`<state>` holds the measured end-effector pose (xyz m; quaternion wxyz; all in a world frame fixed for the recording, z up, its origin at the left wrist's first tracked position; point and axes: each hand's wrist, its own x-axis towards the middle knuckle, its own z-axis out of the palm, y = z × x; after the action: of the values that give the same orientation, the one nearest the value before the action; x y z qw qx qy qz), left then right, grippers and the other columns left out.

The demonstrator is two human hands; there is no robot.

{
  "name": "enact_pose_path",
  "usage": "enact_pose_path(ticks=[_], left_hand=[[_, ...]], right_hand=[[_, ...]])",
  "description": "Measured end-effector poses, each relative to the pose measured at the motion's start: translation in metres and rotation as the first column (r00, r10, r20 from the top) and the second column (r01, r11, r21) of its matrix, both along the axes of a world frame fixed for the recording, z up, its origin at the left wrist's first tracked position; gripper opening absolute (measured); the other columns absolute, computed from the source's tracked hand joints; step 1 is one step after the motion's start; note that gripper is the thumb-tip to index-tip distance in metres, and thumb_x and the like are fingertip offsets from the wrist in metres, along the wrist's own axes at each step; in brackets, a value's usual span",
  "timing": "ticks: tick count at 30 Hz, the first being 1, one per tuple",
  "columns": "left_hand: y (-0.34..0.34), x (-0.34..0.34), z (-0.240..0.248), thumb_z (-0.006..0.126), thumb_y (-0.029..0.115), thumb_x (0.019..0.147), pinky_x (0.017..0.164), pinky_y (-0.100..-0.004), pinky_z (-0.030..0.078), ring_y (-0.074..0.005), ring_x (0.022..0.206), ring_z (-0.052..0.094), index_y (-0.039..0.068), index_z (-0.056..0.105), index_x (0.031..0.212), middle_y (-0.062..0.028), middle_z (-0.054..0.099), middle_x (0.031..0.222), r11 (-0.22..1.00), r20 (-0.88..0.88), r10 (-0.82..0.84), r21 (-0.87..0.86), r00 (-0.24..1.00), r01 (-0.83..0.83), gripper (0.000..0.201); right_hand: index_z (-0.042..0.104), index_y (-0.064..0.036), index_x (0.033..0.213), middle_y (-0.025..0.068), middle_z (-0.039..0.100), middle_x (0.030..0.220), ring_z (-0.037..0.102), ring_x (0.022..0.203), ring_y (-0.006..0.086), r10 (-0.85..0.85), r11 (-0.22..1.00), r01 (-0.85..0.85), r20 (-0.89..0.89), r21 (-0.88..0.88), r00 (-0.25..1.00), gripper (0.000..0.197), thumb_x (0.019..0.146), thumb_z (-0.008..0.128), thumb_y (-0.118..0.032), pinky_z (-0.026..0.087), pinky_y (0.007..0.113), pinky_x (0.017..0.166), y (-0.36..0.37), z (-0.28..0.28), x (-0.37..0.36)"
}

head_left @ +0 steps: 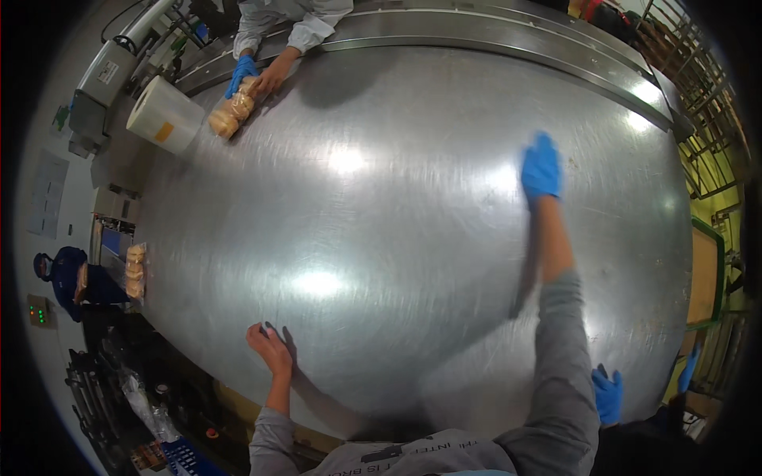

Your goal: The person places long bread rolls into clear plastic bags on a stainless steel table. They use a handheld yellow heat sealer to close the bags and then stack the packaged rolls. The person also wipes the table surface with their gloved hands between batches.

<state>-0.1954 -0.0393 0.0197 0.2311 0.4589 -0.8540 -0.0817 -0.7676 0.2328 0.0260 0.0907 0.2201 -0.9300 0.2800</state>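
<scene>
My right hand (542, 168), in a blue glove, reaches far over the right half of the metal table (413, 222). Its fingers are stretched out and slightly smeared by motion. Nothing shows in it; whether it touches the surface I cannot tell. My bare left hand (271, 349) is near the table's front edge, left of the middle. Its fingers are curled in, with no object visible in them. At the far left, a co-worker's gloved hand (240, 75) and bare hand (274, 73) hold a clear bag of bread rolls (230, 115).
A large roll of clear film (165, 117) stands at the far left. Another bag of rolls (136, 271) lies by the left edge, near a person in dark clothes (75, 278). Another person's blue-gloved hand (608, 394) is close to my right elbow. A metal rail (476, 36) borders the back.
</scene>
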Motion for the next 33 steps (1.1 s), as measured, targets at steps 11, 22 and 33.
enact_pose_path(ticks=[11,22,33], left_hand=[[0.003,-0.016,0.003,0.040,0.022,0.093,0.094,-0.0474,0.027,-0.0394,0.108,0.037,-0.006,0.043,0.112,-0.0252,0.040,0.118,0.999,0.053,0.003,-0.042,0.999,0.000,0.034],[-0.005,-0.006,0.004,0.038,0.026,0.092,0.097,-0.0462,0.025,-0.0375,0.112,0.036,-0.004,0.042,0.114,-0.0237,0.040,0.118,0.998,0.069,0.021,0.056,0.997,-0.025,0.037],[-0.008,-0.009,0.003,0.039,0.027,0.090,0.097,-0.0454,0.026,-0.0373,0.111,0.036,-0.002,0.044,0.114,-0.0237,0.038,0.120,0.995,0.133,0.025,0.087,0.991,-0.037,0.038]], right_hand=[[0.043,0.0075,0.124,0.0250,0.039,0.134,0.033,0.126,0.0361,-0.343,0.654,0.549,-0.442,0.521,0.829,0.043,0.093,0.033,-0.020,0.021,0.039,0.109,0.304,-0.002,0.003],[0.035,-0.0005,0.134,0.0173,0.033,0.140,0.030,0.130,0.0308,0.952,0.300,-0.950,-0.034,-0.084,0.304,0.050,0.091,0.038,-0.027,0.023,0.038,0.108,-0.325,-0.005,0.345],[0.054,-0.0016,0.114,0.0183,0.053,0.120,0.049,0.110,0.0328,0.544,0.808,-0.549,-0.086,-0.214,0.834,0.039,0.086,0.043,-0.027,0.035,0.040,0.098,-0.442,-0.020,0.076]])
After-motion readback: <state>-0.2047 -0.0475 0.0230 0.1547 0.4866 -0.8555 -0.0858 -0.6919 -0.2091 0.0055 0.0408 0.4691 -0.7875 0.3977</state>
